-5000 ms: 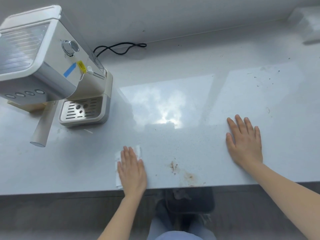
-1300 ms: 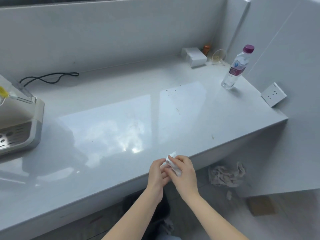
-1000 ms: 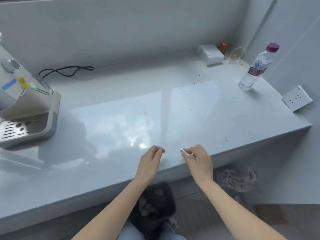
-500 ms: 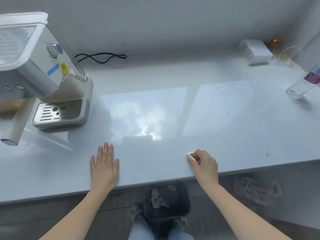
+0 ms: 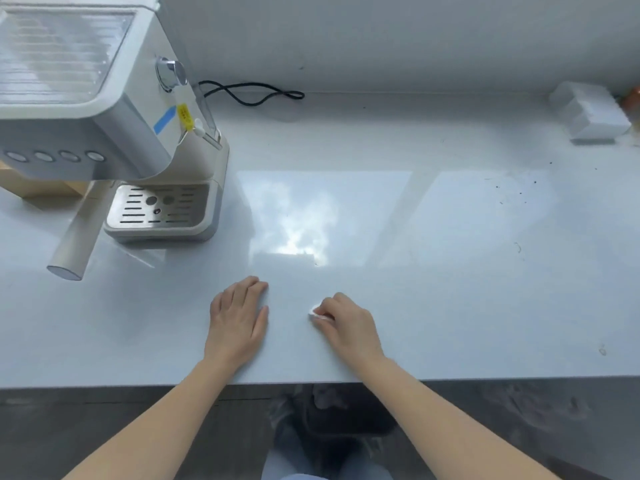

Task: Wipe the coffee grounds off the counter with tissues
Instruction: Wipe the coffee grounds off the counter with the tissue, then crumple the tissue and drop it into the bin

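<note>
My right hand point(image 5: 348, 325) presses a small crumpled white tissue point(image 5: 318, 314) onto the glossy white counter point(image 5: 450, 289), near the front edge; only a bit of tissue shows past my fingertips. To its left, my left hand point(image 5: 239, 318) lies flat on the counter, palm down, holding nothing. Dark coffee specks point(image 5: 512, 190) are scattered on the counter at the far right, with a small mark point(image 5: 602, 350) near the right front edge.
A white espresso machine point(image 5: 104, 109) with a metal drip tray point(image 5: 161, 211) and a protruding handle point(image 5: 74, 244) stands at the left. A black cord point(image 5: 252, 95) lies by the back wall. A white box point(image 5: 592, 116) sits at the back right. A dark bin point(image 5: 332, 407) is below the counter edge.
My right hand, holding the tissue, has slid left along the front of the counter. My left hand has moved right, so the two hands are closer. The view has swung left.
</note>
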Tool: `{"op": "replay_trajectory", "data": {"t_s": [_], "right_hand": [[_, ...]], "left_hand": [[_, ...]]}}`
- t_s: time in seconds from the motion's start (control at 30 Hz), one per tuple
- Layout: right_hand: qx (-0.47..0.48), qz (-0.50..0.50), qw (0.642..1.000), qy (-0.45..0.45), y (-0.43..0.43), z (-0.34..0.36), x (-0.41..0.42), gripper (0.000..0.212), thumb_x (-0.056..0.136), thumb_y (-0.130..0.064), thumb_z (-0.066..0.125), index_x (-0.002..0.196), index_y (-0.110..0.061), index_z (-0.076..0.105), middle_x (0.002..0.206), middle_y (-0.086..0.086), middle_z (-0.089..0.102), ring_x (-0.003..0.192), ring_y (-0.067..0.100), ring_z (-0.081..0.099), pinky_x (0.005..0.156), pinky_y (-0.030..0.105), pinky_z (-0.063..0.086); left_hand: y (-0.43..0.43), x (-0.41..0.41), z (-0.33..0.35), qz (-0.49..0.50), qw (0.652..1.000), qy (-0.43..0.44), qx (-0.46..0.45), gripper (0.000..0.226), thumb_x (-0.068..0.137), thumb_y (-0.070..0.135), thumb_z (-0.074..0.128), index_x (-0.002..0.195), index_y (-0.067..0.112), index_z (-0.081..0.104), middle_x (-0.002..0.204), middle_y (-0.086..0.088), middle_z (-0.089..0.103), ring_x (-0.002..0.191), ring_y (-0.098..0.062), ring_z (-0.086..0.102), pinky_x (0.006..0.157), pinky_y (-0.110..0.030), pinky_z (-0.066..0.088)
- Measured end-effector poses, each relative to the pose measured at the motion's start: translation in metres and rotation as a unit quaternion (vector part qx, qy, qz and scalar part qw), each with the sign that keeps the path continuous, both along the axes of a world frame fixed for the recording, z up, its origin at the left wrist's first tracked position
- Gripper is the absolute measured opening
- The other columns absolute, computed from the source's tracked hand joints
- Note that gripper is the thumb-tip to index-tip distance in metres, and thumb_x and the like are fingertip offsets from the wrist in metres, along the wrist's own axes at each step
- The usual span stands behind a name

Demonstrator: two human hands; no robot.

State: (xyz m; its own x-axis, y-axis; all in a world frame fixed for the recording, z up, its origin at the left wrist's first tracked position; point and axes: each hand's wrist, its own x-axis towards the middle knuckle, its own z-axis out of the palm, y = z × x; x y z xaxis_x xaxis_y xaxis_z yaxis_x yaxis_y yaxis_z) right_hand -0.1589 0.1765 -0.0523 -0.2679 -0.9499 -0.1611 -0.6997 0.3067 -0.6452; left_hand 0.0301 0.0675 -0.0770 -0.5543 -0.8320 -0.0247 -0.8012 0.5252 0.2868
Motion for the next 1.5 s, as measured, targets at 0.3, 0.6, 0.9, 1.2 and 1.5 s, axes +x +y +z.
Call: {"op": "replay_trajectory", "data": {"t_s": [0.3,0.6,0.9,1.2,1.5], "right_hand": [[-0.019,-0.166,0.985,-0.049,-0.127,0.007,-0.055,0.012,0.084,-0.026,0.064,0.082,-0.015,0.067,0.083,0.001,0.065,0.077,0.016,0.058,0.067,0.028,0.038],[0.031,-0.033,0.995,-0.093,-0.085,0.004,0.032,0.016,0.085,-0.033,0.063,0.086,-0.018,0.069,0.085,0.000,0.064,0.082,0.015,0.059,0.075,0.029,0.046],[0.070,-0.022,0.990,-0.122,-0.018,0.008,0.059,0.015,0.080,-0.038,0.066,0.077,-0.024,0.067,0.083,-0.007,0.067,0.075,0.004,0.057,0.071,0.023,0.046],[0.068,-0.021,0.992,-0.106,0.037,0.007,0.058,0.009,0.078,-0.029,0.061,0.071,-0.024,0.062,0.066,-0.014,0.057,0.065,0.005,0.053,0.064,0.025,0.046],[0.084,-0.011,0.990,-0.109,0.111,0.002,0.041,0.013,0.083,-0.039,0.062,0.076,-0.029,0.065,0.080,-0.012,0.062,0.077,0.005,0.057,0.071,0.024,0.047]], "left_hand": [[-0.006,0.000,-0.001,-0.005,0.999,0.008,0.043,0.054,0.091,0.034,0.029,0.142,0.016,0.035,0.153,-0.002,0.032,0.143,-0.017,0.022,0.119,-0.037,0.001],[-0.009,0.001,0.002,-0.011,0.998,0.042,0.053,0.057,0.092,0.040,0.024,0.143,0.016,0.035,0.153,0.000,0.031,0.142,-0.013,0.019,0.118,-0.037,0.003],[-0.006,0.005,0.008,-0.022,0.993,0.098,0.064,0.051,0.087,0.035,0.028,0.128,0.016,0.051,0.148,-0.005,0.039,0.139,-0.022,0.030,0.118,-0.043,0.015],[0.062,0.012,0.015,-0.140,0.976,0.160,0.050,0.020,0.080,0.014,0.064,0.096,0.023,0.071,0.108,0.006,0.068,0.105,-0.016,0.060,0.087,-0.037,0.050],[0.145,0.012,0.025,-0.125,0.979,0.152,0.048,0.014,0.077,0.017,0.071,0.088,0.025,0.071,0.104,0.009,0.068,0.102,-0.012,0.060,0.082,-0.029,0.046]]}}
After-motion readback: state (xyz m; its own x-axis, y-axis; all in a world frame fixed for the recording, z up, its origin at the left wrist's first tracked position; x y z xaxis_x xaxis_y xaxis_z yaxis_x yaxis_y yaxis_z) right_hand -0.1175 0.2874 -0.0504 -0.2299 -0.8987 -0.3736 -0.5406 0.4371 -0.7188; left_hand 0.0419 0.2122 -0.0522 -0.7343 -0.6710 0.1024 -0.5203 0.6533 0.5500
